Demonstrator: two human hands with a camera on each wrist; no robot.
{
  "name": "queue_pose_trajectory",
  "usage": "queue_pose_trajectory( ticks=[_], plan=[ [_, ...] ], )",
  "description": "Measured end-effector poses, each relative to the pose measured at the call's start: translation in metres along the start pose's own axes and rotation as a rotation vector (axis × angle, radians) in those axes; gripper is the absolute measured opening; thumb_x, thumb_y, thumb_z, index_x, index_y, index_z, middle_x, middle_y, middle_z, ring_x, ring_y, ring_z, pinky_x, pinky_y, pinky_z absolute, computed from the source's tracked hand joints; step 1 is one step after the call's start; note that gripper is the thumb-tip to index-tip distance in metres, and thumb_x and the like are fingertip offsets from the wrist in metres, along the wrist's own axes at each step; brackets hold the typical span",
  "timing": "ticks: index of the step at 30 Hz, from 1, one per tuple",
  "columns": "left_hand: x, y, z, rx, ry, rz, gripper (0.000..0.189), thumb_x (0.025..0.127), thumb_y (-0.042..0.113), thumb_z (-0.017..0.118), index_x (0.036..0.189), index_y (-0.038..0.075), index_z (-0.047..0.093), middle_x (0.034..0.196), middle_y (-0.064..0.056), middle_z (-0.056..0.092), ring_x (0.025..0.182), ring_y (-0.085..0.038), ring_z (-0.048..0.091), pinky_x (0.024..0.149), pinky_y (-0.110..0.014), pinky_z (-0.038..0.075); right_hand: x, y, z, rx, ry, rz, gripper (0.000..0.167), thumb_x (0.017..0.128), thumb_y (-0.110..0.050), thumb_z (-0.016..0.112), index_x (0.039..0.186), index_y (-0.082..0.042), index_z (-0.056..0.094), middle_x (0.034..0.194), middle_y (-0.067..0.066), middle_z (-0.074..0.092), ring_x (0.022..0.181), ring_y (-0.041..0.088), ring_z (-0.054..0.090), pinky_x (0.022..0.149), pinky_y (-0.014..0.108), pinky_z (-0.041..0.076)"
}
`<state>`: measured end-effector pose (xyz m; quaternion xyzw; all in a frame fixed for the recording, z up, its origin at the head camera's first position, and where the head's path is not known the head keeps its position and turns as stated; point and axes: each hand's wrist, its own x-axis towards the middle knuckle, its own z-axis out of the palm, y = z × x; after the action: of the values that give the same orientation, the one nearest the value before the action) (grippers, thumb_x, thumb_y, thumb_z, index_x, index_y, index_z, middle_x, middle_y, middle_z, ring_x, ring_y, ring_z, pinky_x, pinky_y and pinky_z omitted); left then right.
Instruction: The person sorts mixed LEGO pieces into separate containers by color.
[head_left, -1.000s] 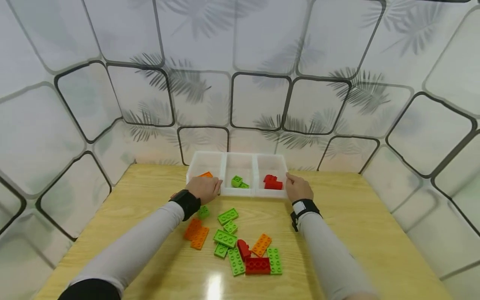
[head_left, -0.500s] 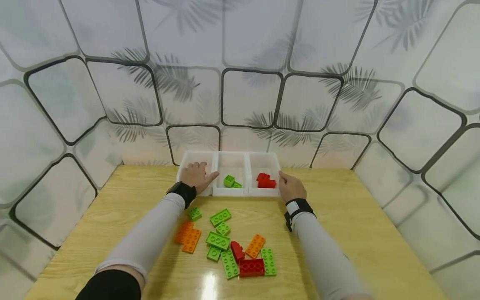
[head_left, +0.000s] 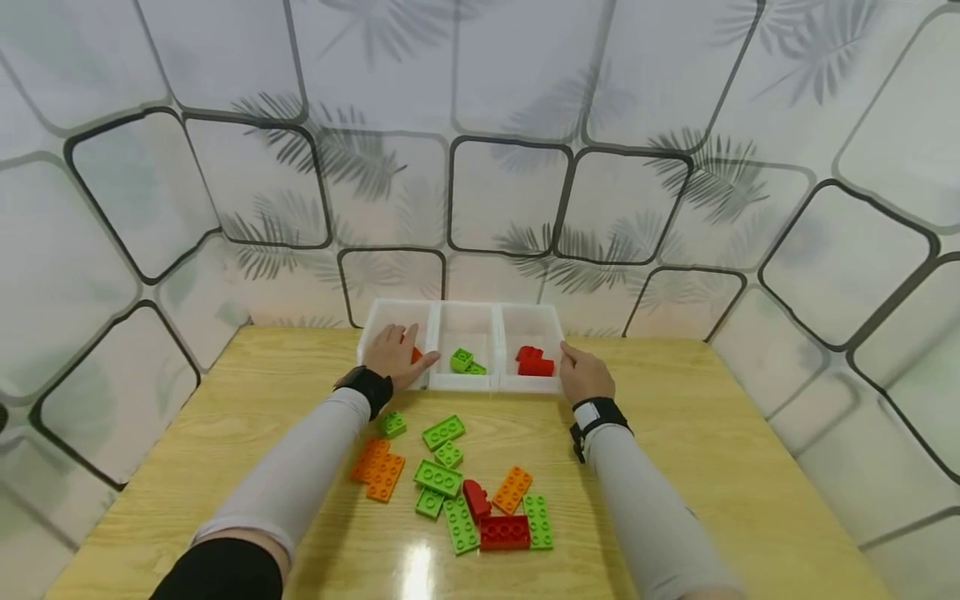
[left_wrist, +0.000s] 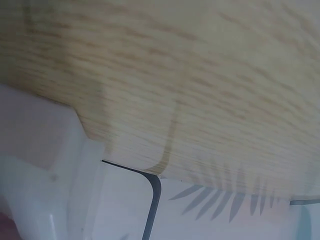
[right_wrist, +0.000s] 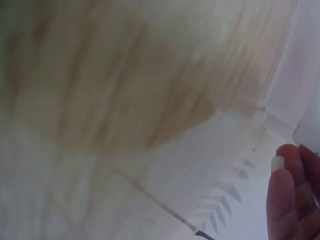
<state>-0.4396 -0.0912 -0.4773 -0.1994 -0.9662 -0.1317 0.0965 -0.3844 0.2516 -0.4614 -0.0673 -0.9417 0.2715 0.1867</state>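
We see the left hand (head_left: 390, 356), thumb spread from its fingers, over the left compartment of a white plastic three-compartment tray (head_left: 461, 384) on the pale wooden bench (head_left: 712, 467) — an orange plastic brick (head_left: 416, 355) shows beside the thumb; the right hand (head_left: 587, 375) is at the tray's right end; we cannot tell whether it pinches.

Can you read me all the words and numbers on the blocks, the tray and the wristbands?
There are none I can read.
Bricks: any marks are too small to read.
Tray: no readable writing.
Right wristband: its white patch is too small to read.
Left wristband: no readable writing.
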Motion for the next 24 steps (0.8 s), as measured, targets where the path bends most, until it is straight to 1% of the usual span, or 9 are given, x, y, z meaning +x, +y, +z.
queue_pose_trajectory(
  ticks=[6, 10, 12, 13, 15, 18, 21, 22, 24],
  plan=[
    [-0.003, -0.002, 0.003, 0.021, 0.028, 0.032, 0.091, 0.093, 0.069, 0.040, 0.150, -0.002, 0.031, 0.146, -0.028, 0.038, 0.138, -0.043, 0.029, 0.114, -0.049, 0.021, -0.001, -0.002, -0.002, 0.010, 0.015, -0.007, 0.035, 0.100, -0.024, 0.047, 0.128, -0.017, 0.066, 0.054, 0.006, 0.050, 0.046, 0.021, 0.031, 0.044, 0.031, 0.022],
    [-0.003, -0.003, 0.000, 0.031, 0.045, 0.055, 0.100, 0.089, 0.078, 0.027, 0.150, -0.001, 0.031, 0.147, -0.028, 0.037, 0.139, -0.043, 0.028, 0.114, -0.048, 0.020, -0.002, -0.002, -0.002, 0.008, -0.002, 0.000, 0.035, 0.100, -0.025, 0.046, 0.128, -0.018, 0.066, 0.055, 0.006, 0.052, 0.046, 0.021, 0.032, 0.045, 0.031, 0.023],
    [-0.003, -0.003, -0.005, 0.046, 0.065, 0.076, 0.100, 0.089, 0.078, 0.026, 0.149, -0.002, 0.032, 0.146, -0.029, 0.037, 0.138, -0.043, 0.028, 0.115, -0.048, 0.019, -0.001, -0.001, -0.002, 0.010, -0.010, 0.006, 0.035, 0.101, -0.025, 0.046, 0.129, -0.018, 0.065, 0.056, 0.007, 0.053, 0.047, 0.022, 0.033, 0.045, 0.031, 0.023],
    [-0.004, -0.004, -0.008, 0.057, 0.076, 0.079, 0.098, 0.090, 0.077, 0.026, 0.149, -0.001, 0.033, 0.146, -0.029, 0.037, 0.138, -0.042, 0.029, 0.115, -0.048, 0.019, -0.002, -0.001, -0.001, 0.010, -0.015, 0.008, 0.035, 0.101, -0.025, 0.046, 0.129, -0.018, 0.065, 0.057, 0.007, 0.053, 0.047, 0.022, 0.033, 0.046, 0.031, 0.024],
    [-0.006, -0.007, -0.015, 0.069, 0.102, 0.068, 0.090, 0.093, 0.072, 0.034, 0.148, 0.002, 0.036, 0.145, -0.028, 0.037, 0.138, -0.042, 0.028, 0.114, -0.050, 0.018, -0.002, -0.001, 0.000, 0.007, -0.023, 0.014, 0.035, 0.101, -0.026, 0.046, 0.130, -0.018, 0.064, 0.060, 0.008, 0.055, 0.048, 0.022, 0.034, 0.047, 0.032, 0.024],
    [-0.012, -0.013, -0.028, 0.087, 0.127, 0.001, 0.076, 0.094, 0.064, 0.046, 0.148, 0.011, 0.041, 0.148, -0.025, 0.035, 0.139, -0.041, 0.026, 0.113, -0.056, 0.018, -0.002, -0.002, 0.000, 0.008, -0.020, 0.024, 0.035, 0.101, -0.026, 0.046, 0.130, -0.019, 0.064, 0.064, 0.009, 0.058, 0.050, 0.022, 0.036, 0.048, 0.032, 0.025],
    [-0.024, -0.019, -0.038, 0.080, 0.171, -0.061, 0.066, 0.093, 0.059, 0.053, 0.144, 0.018, 0.047, 0.148, -0.022, 0.034, 0.138, -0.042, 0.026, 0.109, -0.061, 0.021, -0.002, -0.004, -0.001, 0.017, -0.017, 0.028, 0.035, 0.101, -0.026, 0.046, 0.130, -0.019, 0.064, 0.066, 0.011, 0.060, 0.050, 0.023, 0.037, 0.048, 0.032, 0.025],
    [-0.028, -0.021, -0.040, 0.083, 0.193, -0.060, 0.063, 0.093, 0.057, 0.054, 0.142, 0.018, 0.050, 0.147, -0.022, 0.036, 0.136, -0.042, 0.029, 0.107, -0.062, 0.023, -0.002, -0.005, -0.002, 0.018, -0.014, 0.026, 0.035, 0.101, -0.025, 0.046, 0.130, -0.018, 0.064, 0.067, 0.012, 0.062, 0.050, 0.023, 0.037, 0.048, 0.032, 0.025],
    [-0.038, -0.023, -0.043, 0.075, 0.243, -0.021, 0.056, 0.093, 0.052, 0.057, 0.137, 0.018, 0.055, 0.141, -0.022, 0.041, 0.130, -0.043, 0.036, 0.101, -0.061, 0.031, -0.002, -0.006, -0.003, 0.015, -0.011, 0.031, 0.035, 0.101, -0.025, 0.046, 0.130, -0.018, 0.064, 0.068, 0.013, 0.062, 0.050, 0.024, 0.038, 0.048, 0.033, 0.025]
  ],
)
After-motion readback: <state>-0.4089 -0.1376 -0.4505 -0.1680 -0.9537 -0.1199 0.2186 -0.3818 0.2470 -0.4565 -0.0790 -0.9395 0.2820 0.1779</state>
